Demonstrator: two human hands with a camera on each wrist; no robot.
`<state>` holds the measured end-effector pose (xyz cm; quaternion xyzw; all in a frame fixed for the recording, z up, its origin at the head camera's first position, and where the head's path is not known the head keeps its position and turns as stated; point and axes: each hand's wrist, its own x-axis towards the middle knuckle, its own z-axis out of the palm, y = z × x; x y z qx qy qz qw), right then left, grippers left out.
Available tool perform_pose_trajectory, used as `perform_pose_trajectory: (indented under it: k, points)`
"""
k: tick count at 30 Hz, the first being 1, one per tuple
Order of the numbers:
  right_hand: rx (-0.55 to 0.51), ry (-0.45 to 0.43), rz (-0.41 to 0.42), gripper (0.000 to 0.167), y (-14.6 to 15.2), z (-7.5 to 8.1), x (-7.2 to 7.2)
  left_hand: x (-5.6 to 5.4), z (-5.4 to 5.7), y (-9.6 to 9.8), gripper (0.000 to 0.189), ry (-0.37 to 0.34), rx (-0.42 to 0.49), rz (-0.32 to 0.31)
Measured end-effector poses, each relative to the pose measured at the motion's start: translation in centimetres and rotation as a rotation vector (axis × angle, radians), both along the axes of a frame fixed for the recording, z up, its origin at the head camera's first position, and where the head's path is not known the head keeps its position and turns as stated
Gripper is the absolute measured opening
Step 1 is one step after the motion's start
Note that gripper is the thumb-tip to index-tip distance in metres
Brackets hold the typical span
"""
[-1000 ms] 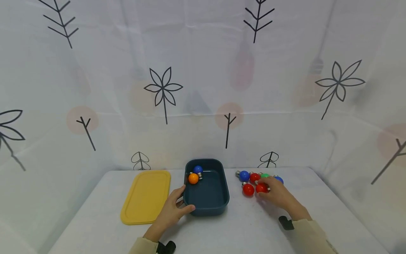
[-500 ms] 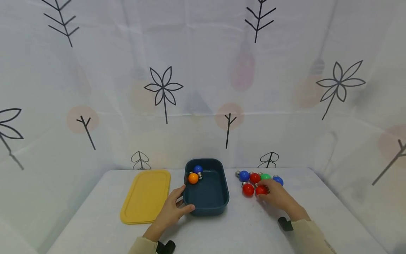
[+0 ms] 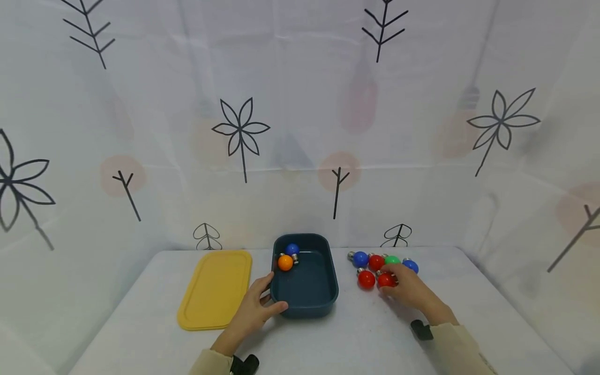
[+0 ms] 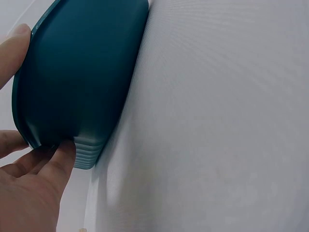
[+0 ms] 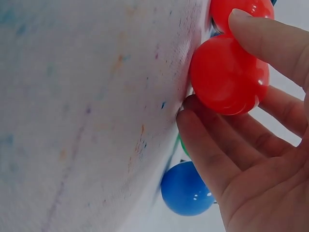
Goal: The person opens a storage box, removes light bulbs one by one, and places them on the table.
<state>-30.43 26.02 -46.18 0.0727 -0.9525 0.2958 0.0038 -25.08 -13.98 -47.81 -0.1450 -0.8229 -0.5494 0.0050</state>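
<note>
In the head view my left hand (image 3: 252, 311) holds the near left corner of a dark teal bin (image 3: 309, 291). Its thumb lies at the rim and its fingers against the side wall, as the left wrist view also shows. Inside the bin are a blue light bulb (image 3: 292, 249) and an orange light bulb (image 3: 285, 262). To the right, my right hand (image 3: 412, 290) has thumb and fingers around a red light bulb (image 5: 229, 75) that is still down at the table. Part of that bulb is hidden by the hand in the head view.
Around the right hand lie another red bulb (image 3: 366, 279), a further red one (image 3: 376, 262), a green bulb (image 3: 392, 259) and blue bulbs (image 3: 360, 259), (image 3: 410, 265). A yellow lid (image 3: 215, 291) lies left of the bin. A patterned cloth (image 3: 290, 208) hangs behind the table.
My right fingers have shifted slightly around the red light bulb, and the blue bulb behind them shows more. The left hand and the bin have stayed put.
</note>
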Motion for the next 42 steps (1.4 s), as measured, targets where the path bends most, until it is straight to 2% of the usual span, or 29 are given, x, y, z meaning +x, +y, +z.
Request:
perform_pose_trajectory:
  k: [11, 25, 30, 42]
  points:
    - [0.024, 0.018, 0.002, 0.063, 0.0, 0.3, -0.1, 0.1, 0.2, 0.1, 0.086, 0.012, -0.001, -0.004]
    - [0.019, 0.115, 0.067, 0.055, -0.5, 1.2, 0.5, 0.1, 0.1, 0.1, 0.086, 0.009, -0.002, 0.001]
    - [0.024, 0.153, 0.094, 0.054, -1.2, 1.8, 1.1, 0.2, 0.1, 0.1, 0.086, 0.011, 0.004, -0.003]
    - [0.056, 0.176, 0.141, 0.05, -3.6, 2.9, 2.1, 0.3, 0.2, 0.0, 0.086, 0.015, 0.0, -0.003]
